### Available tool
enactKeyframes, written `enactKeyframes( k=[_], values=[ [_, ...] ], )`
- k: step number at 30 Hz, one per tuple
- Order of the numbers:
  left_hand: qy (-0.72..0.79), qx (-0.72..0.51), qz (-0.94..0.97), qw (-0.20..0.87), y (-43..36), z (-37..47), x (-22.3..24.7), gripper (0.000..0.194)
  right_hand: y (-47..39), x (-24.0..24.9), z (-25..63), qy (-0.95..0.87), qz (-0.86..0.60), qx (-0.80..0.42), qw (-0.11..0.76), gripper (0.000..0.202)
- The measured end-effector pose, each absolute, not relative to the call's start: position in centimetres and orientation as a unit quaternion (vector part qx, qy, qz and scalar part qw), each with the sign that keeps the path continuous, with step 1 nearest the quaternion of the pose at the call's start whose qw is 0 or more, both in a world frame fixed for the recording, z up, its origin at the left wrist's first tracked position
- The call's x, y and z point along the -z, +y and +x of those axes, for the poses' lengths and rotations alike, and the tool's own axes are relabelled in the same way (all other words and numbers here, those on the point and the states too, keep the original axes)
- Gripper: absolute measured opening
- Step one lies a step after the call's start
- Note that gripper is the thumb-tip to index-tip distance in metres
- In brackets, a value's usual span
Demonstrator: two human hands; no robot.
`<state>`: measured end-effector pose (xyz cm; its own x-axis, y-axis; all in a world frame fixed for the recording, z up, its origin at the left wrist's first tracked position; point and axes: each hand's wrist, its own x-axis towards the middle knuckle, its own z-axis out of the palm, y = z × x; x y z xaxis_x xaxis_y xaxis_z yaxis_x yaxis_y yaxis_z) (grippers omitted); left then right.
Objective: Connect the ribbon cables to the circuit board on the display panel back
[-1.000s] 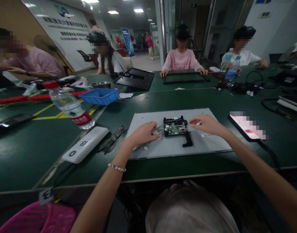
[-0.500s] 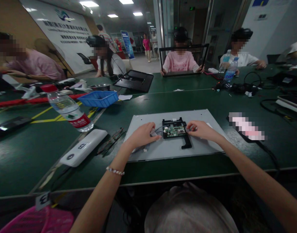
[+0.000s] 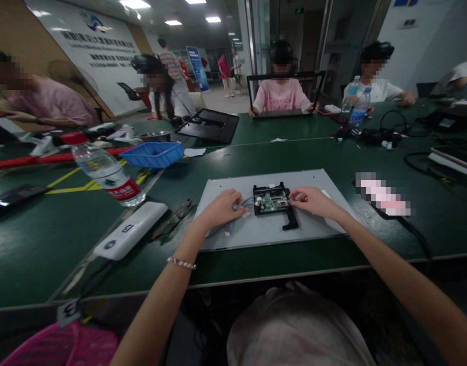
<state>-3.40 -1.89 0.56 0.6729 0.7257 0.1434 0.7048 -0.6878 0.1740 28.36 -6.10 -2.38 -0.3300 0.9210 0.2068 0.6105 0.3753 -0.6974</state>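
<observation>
One camera on my head looks forward and down across the desk (image 3: 256, 152), close over my own arms, co-workers seated beyond

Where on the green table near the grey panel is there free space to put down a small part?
Bare green table lies beyond the grey panel, up to the blue tray. A free strip runs between the panel's near edge and the table edge. It is crowded left of the panel, by the glasses and white box, and right, by the phone with its cable.
</observation>
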Motion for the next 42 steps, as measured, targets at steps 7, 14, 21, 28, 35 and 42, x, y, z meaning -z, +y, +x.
enactKeyframes(
  k=[7,14,21,28,35,42],
  values=[
    [0.401,-0.155,0.902,0.035,-1.9,-3.5,-0.8,0.029,-5.6,2.7,28.3,-0.744,-0.517,-0.282,0.316,0.025],
    [0.443,-0.183,0.878,0.021,-0.7,-5.0,0.0,0.03,-5.0,2.4,30.2,-0.715,-0.557,-0.242,0.347,0.016],
    [0.429,-0.139,0.89,0.067,-0.1,-5.4,-0.1,0.018,-4.6,3.0,33.5,-0.707,-0.645,-0.126,0.262,0.022],
    [0.486,-0.18,0.855,-0.011,-0.2,-5.8,-0.6,0.028,-3.4,0.4,30.5,-0.802,-0.534,-0.089,0.252,0.03],
    [0.508,-0.138,0.849,-0.049,-0.3,-6.1,-0.2,0.031,-0.2,-0.7,25.1,-0.858,-0.457,-0.093,0.213,0.029],
    [0.521,-0.146,0.839,-0.063,-0.4,-6.2,-0.2,0.032,1.5,1.2,23.3,-0.842,-0.492,-0.09,0.203,0.019]
  ],
)
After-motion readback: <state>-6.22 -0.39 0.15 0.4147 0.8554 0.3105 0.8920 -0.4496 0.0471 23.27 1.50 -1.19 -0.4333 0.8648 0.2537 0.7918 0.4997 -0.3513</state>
